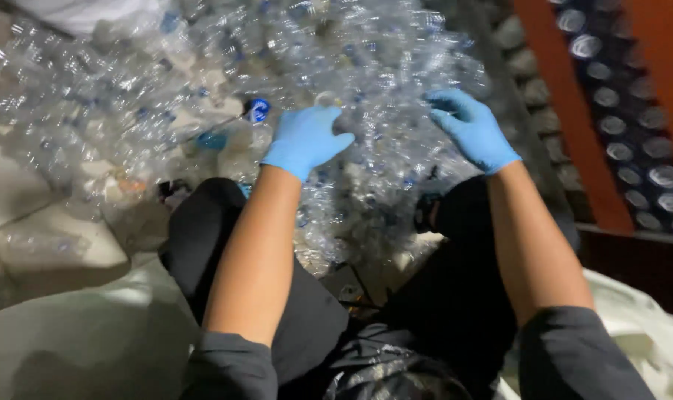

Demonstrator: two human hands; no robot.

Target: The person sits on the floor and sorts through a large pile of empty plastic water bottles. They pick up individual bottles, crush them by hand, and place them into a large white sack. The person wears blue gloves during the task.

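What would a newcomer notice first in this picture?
Two blue-gloved hands, the left hand and right hand, reach into a huge heap of clear plastic bottles filling the top of the view. A blue bottle cap stands out just left of the left hand.

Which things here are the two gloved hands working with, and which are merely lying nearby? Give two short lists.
In hand:
- left hand, blue glove, on the pile of clear plastic bottles
- right hand, blue glove, reaching into the same pile

Lying about:
- blue bottle cap
- stone floor slabs
- orange frame at right
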